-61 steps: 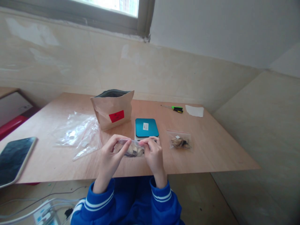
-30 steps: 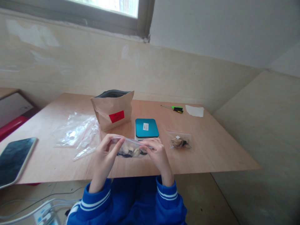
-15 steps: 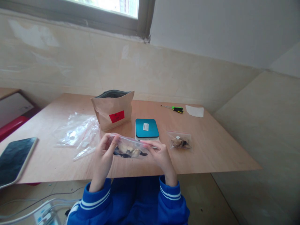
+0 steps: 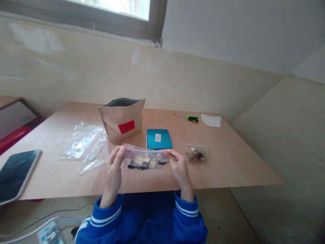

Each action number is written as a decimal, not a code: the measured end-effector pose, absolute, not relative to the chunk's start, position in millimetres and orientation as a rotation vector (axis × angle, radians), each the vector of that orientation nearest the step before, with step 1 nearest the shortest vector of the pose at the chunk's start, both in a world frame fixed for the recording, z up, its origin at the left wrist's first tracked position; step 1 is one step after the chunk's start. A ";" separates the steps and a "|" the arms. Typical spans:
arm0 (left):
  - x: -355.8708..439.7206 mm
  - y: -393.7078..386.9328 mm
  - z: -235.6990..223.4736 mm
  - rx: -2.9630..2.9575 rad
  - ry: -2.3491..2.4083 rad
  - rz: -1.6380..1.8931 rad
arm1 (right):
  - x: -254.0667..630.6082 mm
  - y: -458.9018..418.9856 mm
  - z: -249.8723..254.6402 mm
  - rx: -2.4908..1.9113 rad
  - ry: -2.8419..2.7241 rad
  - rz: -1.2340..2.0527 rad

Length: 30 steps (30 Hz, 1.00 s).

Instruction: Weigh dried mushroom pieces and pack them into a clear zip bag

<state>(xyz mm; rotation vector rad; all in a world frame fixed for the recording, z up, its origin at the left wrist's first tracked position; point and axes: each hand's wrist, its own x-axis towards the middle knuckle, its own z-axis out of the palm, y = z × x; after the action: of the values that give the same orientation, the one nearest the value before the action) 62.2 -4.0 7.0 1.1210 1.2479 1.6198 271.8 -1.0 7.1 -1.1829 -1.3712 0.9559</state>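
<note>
A clear zip bag (image 4: 146, 162) with pale and black dried pieces inside is stretched between my hands, above the near part of the table. My left hand (image 4: 114, 167) pinches its upper left corner. At the upper right corner, my right hand (image 4: 179, 167) grips the bag between thumb and fingers. Just behind the bag lies a flat scale with a teal top (image 4: 159, 139) and a small white label. To the right of my right hand rests another clear zip bag (image 4: 195, 154), holding brownish dried pieces and a white tag.
A kraft paper pouch (image 4: 124, 123) with a red label stands with its top open. Left of it are several clear plastic bags (image 4: 86, 145) and a phone (image 4: 19, 176). A screwdriver (image 4: 186, 117) and a white paper (image 4: 211, 120) lie at the back right.
Both hands have moved slightly to the right with the zip bag. The bag is now pulled wider and hangs flatter, showing more of its contents.
</note>
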 end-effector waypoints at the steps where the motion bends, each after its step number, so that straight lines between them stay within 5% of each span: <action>1: 63.1 -3.9 7.2 1.158 1.228 1.570 | 271.5 -0.2 8.1 -1.169 -1.323 0.940; 6: 68.3 -3.1 11.8 1.288 1.144 1.393 | 299.4 1.1 5.1 -1.188 -1.021 0.782; 16: 29.1 0.2 5.8 1.151 1.314 1.595 | 435.5 19.6 -46.0 -1.791 -1.099 0.300; 24: 10.5 -1.7 4.9 1.105 1.413 1.661 | 408.7 12.7 -35.0 -1.968 -1.189 -0.343; 30: 6.6 8.2 12.0 1.187 1.569 1.771 | 375.6 -8.4 -68.1 -2.035 -1.401 -0.164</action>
<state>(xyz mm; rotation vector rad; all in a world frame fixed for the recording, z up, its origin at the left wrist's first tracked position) 6.6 8.2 12.0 1.1865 1.5694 1.7707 375.6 -8.4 -68.1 -2.0348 -1.4007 -0.1642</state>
